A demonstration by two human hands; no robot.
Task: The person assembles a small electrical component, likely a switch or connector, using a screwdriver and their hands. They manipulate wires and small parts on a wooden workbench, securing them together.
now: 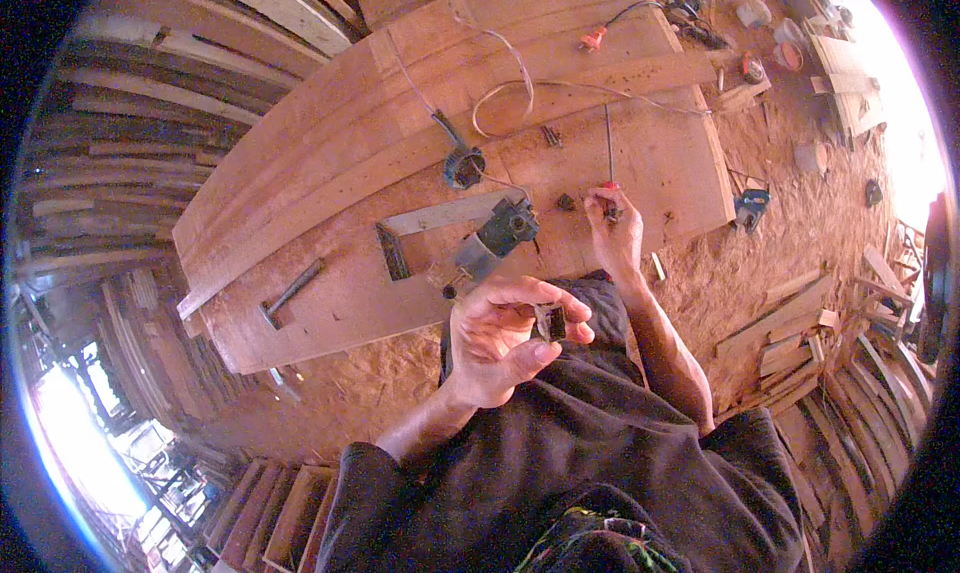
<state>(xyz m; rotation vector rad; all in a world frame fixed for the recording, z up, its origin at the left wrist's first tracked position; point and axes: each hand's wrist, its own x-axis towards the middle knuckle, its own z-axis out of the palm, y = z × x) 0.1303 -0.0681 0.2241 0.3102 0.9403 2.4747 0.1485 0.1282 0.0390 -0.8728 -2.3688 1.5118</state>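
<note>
Dark cloth of a garment [600,453] fills the lower middle of the view, and both forearms are seen rising from it. Just above, the left hand [505,338] is raised and curled, and a small dark metal piece [551,321] is pinched between its thumb and fingertips. Farther out, the right hand [615,235] is closed around the red handle of a screwdriver [608,158], whose thin shaft is stood upright on the wooden board [400,163]. A blue power tool [497,235] is laid on the board just beside the left hand, with a flat metal square [430,223] touching it on the left. A hammer [290,293] is placed well apart near the board's left end. A round blue fitting [463,165] with a pale cable [520,88] is set higher on the board. Two small dark pieces [558,168] are scattered near the screwdriver. Sawdust-covered ground [790,223] is seen to the right, where stacked planks [800,333] are piled.
</note>
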